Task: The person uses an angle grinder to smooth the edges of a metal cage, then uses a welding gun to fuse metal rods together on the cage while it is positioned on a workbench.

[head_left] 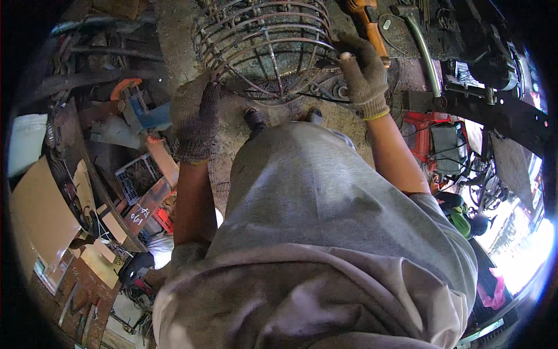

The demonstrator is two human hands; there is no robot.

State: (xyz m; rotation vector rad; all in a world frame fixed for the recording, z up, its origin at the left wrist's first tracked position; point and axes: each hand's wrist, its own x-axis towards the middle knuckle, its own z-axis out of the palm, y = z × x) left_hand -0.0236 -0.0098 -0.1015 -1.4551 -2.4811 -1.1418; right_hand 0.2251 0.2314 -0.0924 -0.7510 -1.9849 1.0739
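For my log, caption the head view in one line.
Gloved left hand and right hand at either side of a curved metal-bar frame, orange tool nearby.

Upper centre: one cage of curved metal rods [271,52]; at its lower left edge, the left hand [196,119], knit-gloved, fingers' hold unclear; at its right edge, the right hand [366,75], gloved likewise, thumb tip bare, hold also unclear; upper right: one orange tool [372,32], one pale metal bar [425,52]; left: one blue metal piece [152,117], one plastic crate [138,176], brown cardboard [43,200]; centre: grey shirt [314,180].
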